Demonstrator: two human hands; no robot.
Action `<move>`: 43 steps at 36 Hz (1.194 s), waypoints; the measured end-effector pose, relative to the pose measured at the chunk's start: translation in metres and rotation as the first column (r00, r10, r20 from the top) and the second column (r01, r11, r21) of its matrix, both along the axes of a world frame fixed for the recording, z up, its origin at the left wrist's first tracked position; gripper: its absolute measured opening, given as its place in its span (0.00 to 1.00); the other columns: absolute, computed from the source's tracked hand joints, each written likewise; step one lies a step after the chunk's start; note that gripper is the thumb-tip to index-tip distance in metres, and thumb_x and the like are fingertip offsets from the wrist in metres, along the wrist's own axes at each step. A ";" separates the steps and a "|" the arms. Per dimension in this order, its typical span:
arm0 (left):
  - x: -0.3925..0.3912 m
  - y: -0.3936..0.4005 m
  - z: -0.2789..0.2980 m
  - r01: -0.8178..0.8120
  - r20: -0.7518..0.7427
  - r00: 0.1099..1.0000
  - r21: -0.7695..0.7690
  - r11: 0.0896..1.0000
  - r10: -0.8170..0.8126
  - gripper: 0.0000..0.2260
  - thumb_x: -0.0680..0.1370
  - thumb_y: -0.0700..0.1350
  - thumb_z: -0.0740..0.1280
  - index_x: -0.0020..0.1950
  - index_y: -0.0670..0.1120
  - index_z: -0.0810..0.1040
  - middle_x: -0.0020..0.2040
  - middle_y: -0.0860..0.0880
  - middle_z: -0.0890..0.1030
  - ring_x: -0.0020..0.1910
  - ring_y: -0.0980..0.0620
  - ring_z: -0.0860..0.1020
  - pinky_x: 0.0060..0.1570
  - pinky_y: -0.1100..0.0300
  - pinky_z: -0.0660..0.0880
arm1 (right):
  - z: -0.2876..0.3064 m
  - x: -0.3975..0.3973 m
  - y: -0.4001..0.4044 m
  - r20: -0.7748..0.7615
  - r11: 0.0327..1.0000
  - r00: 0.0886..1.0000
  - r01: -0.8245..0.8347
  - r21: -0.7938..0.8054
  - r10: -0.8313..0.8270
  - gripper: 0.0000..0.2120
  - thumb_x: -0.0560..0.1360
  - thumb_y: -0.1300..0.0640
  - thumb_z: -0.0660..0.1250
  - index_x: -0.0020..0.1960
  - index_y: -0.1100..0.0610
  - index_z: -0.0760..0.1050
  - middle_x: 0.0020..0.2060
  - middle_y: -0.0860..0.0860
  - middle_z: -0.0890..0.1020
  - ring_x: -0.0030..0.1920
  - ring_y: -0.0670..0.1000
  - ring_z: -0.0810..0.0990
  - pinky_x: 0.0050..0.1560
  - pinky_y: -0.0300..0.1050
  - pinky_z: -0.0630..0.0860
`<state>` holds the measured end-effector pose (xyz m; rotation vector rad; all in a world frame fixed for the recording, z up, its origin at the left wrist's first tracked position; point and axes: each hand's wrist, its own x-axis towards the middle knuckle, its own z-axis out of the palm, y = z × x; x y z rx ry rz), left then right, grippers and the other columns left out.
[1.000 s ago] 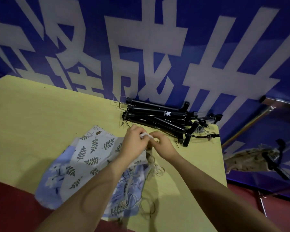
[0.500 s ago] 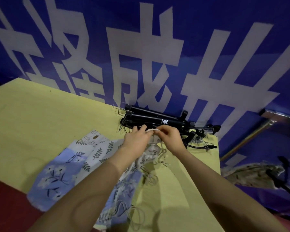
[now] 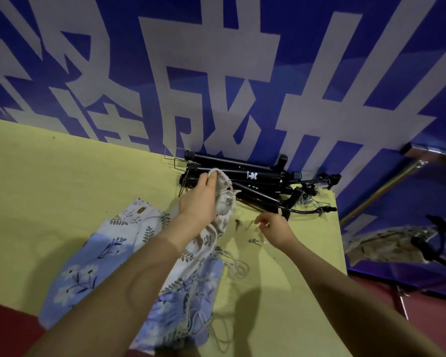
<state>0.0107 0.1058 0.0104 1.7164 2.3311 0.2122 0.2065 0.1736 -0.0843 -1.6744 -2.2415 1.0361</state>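
Checking near first: floral drawstring bag (image 3: pixel 129 243) flat on the yellow table (image 3: pixel 62 181), its gathered mouth bunched in the left hand (image 3: pixel 200 199), fingers curled round it. Right hand (image 3: pixel 276 228) just beside, over small metal clips (image 3: pixel 255 241); I can't tell if it pinches one. Black tripods (image 3: pixel 263 176) behind, partly hidden.

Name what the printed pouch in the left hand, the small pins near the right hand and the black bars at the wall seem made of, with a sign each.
Pouch: woven cloth, matt, likely cotton; it bunches into soft folds in the left hand. Pins: thin metal wire, probably steel; they glint. Black bars: smooth, semi-gloss plastic or painted metal; faint highlights, which one is unclear.
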 end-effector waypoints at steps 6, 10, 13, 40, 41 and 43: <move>0.008 0.007 -0.035 0.047 0.143 0.989 -0.084 0.995 -0.034 0.38 0.74 0.35 0.65 0.78 0.48 0.47 0.72 0.48 0.61 0.31 0.53 0.67 0.24 0.61 0.60 | -0.037 0.011 -0.009 0.219 1.000 0.976 -0.014 -0.019 0.018 0.14 0.76 0.67 0.58 0.59 0.59 0.75 0.60 0.57 0.74 0.60 0.58 0.74 0.58 0.50 0.74; 0.014 0.012 -0.042 0.065 0.228 0.973 -0.106 0.992 -0.039 0.38 0.75 0.35 0.65 0.78 0.48 0.47 0.73 0.47 0.59 0.40 0.51 0.71 0.28 0.60 0.66 | -0.049 0.013 -0.009 0.240 1.000 0.971 -0.004 -0.007 0.005 0.12 0.76 0.65 0.61 0.59 0.60 0.73 0.58 0.57 0.71 0.59 0.58 0.73 0.57 0.51 0.74; 0.017 0.015 -0.046 0.082 0.241 0.969 -0.123 0.989 -0.051 0.38 0.75 0.35 0.64 0.78 0.49 0.46 0.74 0.48 0.59 0.46 0.48 0.73 0.35 0.57 0.70 | -0.052 0.013 -0.008 0.227 1.000 0.974 -0.010 0.005 0.008 0.07 0.76 0.64 0.62 0.53 0.59 0.72 0.54 0.56 0.71 0.56 0.58 0.72 0.54 0.50 0.74; -0.005 0.015 -0.015 0.108 0.328 0.942 -0.091 0.990 -0.073 0.43 0.73 0.37 0.69 0.78 0.51 0.44 0.77 0.53 0.53 0.52 0.45 0.78 0.40 0.53 0.76 | 0.035 -0.059 -0.007 -0.054 0.970 0.979 -0.185 0.159 0.196 0.06 0.78 0.55 0.63 0.50 0.57 0.76 0.70 0.53 0.62 0.74 0.54 0.55 0.67 0.52 0.56; -0.008 0.014 -0.011 0.110 0.320 0.944 -0.085 0.990 -0.077 0.43 0.73 0.38 0.69 0.78 0.51 0.45 0.77 0.53 0.53 0.55 0.45 0.77 0.41 0.53 0.76 | 0.038 -0.063 -0.009 -0.053 0.967 0.978 -0.191 0.168 0.202 0.06 0.77 0.55 0.64 0.50 0.57 0.76 0.70 0.53 0.62 0.74 0.55 0.54 0.67 0.52 0.56; -0.014 0.013 -0.006 0.098 0.303 0.950 -0.082 0.992 -0.069 0.43 0.72 0.40 0.70 0.78 0.52 0.46 0.77 0.53 0.54 0.60 0.46 0.75 0.47 0.50 0.78 | 0.040 -0.070 -0.009 -0.075 0.962 0.972 -0.206 0.179 0.222 0.06 0.77 0.55 0.65 0.52 0.55 0.75 0.70 0.53 0.62 0.73 0.55 0.56 0.67 0.54 0.58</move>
